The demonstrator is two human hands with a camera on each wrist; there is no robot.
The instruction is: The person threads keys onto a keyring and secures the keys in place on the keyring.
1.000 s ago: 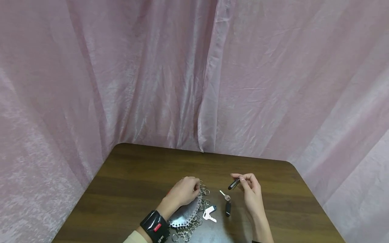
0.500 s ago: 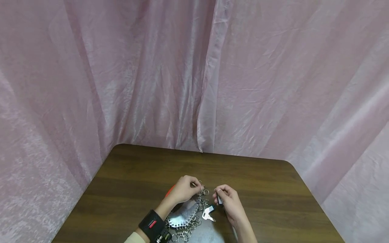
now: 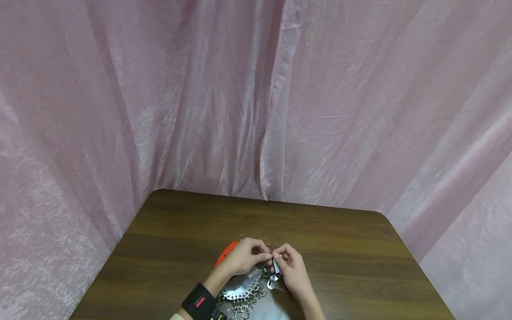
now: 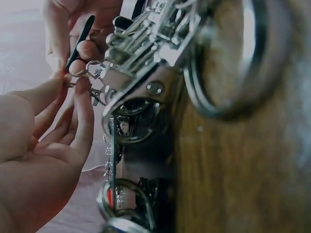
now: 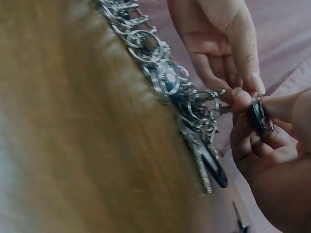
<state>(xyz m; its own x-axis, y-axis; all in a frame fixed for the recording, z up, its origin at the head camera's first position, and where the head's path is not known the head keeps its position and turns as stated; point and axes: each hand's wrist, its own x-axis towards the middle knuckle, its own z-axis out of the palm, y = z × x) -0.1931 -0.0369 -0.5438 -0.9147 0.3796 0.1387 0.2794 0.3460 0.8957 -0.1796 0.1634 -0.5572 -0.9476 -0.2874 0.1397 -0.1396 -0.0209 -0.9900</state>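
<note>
A shiny metal plate fringed with several rings and clasps lies under my left hand. In the left wrist view my left thumb and fingers pinch a small metal clasp with a ring at the fringe. My right hand meets it from the right, thumb and fingers pinching a black-headed key. The fingertips of both hands come together around the ring and the key's head. Below them, a second silver key lies beside the rings.
An orange piece shows behind my left forearm, next to the plate. The brown wooden table has a far edge with rounded corners. Pink curtains hang behind it. A black band wraps my left wrist.
My right hand has moved left with the key, up to my left fingertips. My left hand has shifted slightly, showing more orange. A dark-fobbed key on the right is now covered in the head view.
</note>
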